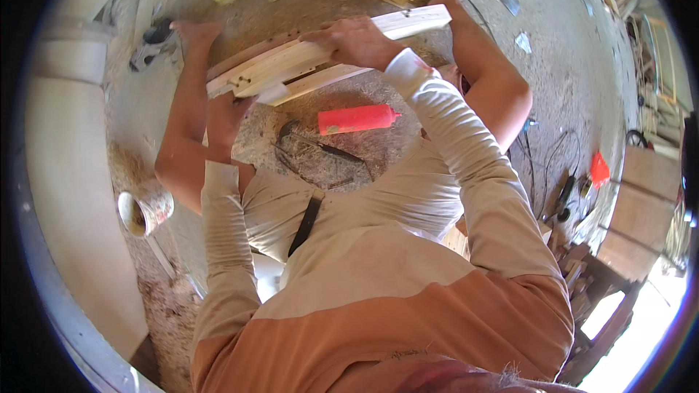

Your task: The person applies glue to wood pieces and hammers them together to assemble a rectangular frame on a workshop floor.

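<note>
Several pale wooden pieces (415, 22) lie ahead of you beyond the red bottle (355, 119), long axis slanting from near left to far right; your right hand (357, 42) grips around mid-length, your left hand (227, 115) touches the nearer end, its closure unclear.

Has right hand (360, 42) on pale wooden boards (280, 71) at upper centre, left hand (227, 118) at their left end, red bottle (357, 119) below.

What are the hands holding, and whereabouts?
Pale wooden strips: right hand over the top, right of middle; left hand at the left end, its grip partly hidden.
</note>
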